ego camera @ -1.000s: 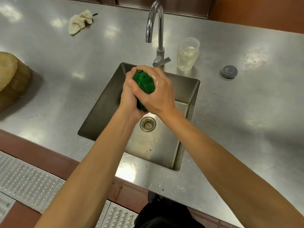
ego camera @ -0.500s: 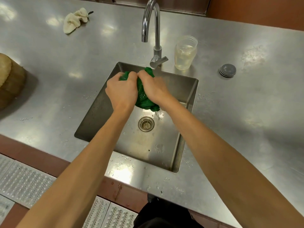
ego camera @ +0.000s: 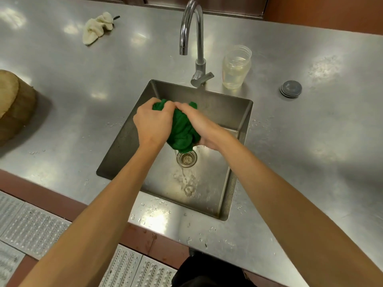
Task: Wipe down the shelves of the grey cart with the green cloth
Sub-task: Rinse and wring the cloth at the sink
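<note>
Count, left to right across the steel counter [ego camera: 310, 152]:
- One brown wooden block [ego camera: 14, 104] at the left edge.
- One crumpled cream rag [ego camera: 97, 27], far back left.
- One left hand [ego camera: 154, 123].
- One green cloth [ego camera: 182, 131].
- One gooseneck tap [ego camera: 191, 27].
- One right hand [ego camera: 203, 127].
- One sink [ego camera: 124, 154] with one drain strainer [ego camera: 186, 159].
- One clear jar [ego camera: 236, 67], lidless, pale liquid inside, just right of the tap base.
- One round grey disc [ego camera: 290, 89], well right of the jar.

Several perforated metal floor panels [ego camera: 31, 226] show at lower left; count uncertain, cut off by the frame.

Green cloth: bunched into a wad, held over the sink basin, above the drain and clear of the sink floor. It sits between the two hands. Left hand grips its upper left part, fingers curled over the top. Right hand grips it from the right, fingers wrapped round the bunch. The knuckles of the two hands nearly meet at the top. The cloth's lower end hangs free below both hands. Water droplets are scattered on the counter round the sink rim.
</note>
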Tool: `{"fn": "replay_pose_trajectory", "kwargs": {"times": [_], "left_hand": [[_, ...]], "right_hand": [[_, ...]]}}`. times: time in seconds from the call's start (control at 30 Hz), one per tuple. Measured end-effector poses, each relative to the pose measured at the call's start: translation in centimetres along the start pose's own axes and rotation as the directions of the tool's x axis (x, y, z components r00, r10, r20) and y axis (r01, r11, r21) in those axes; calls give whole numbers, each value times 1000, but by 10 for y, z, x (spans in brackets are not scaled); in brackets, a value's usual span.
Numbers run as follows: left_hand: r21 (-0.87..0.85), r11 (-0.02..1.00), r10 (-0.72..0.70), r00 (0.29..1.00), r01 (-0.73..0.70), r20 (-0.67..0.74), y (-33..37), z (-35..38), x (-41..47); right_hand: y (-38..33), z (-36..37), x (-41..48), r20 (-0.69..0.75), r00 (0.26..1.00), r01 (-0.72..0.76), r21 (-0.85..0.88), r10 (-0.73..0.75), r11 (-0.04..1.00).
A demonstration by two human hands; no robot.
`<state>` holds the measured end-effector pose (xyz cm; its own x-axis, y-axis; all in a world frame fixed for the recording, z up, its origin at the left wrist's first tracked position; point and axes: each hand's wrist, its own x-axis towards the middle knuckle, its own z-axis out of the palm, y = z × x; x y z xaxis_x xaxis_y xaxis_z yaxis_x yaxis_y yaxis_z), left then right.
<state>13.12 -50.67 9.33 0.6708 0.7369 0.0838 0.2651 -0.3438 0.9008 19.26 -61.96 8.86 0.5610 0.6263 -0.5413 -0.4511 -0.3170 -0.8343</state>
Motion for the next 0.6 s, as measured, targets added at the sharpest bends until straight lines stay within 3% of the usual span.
{"fn": "replay_pose_trajectory", "kwargs": {"times": [0.13,0.27,0.33,0.4,0.5,0.6], "left_hand": [[-190,942,-289,956,276,-45,-2,-11,5],[-412,773,-531,848,483,-3,5,-13,6],[-466,684,-592,800,561,95,11,-11,3],[-478,633,-597,777,609,199,16,-7,-2],[-422,645,-555,770,637,315,27,2,-11],[-363,719,-538,805,593,248,39,8,-16]], "right_hand": [[3,-3,-25,-35,951,283,-305,-307,909],[18,-7,-40,41,761,495,-681,-647,539],[25,-2,-39,93,685,474,-810,-722,345],[29,6,-36,83,620,396,-892,-780,219],[30,14,-32,-1,524,269,-949,-852,167],[21,11,-29,-100,501,176,-961,-860,214]]}}
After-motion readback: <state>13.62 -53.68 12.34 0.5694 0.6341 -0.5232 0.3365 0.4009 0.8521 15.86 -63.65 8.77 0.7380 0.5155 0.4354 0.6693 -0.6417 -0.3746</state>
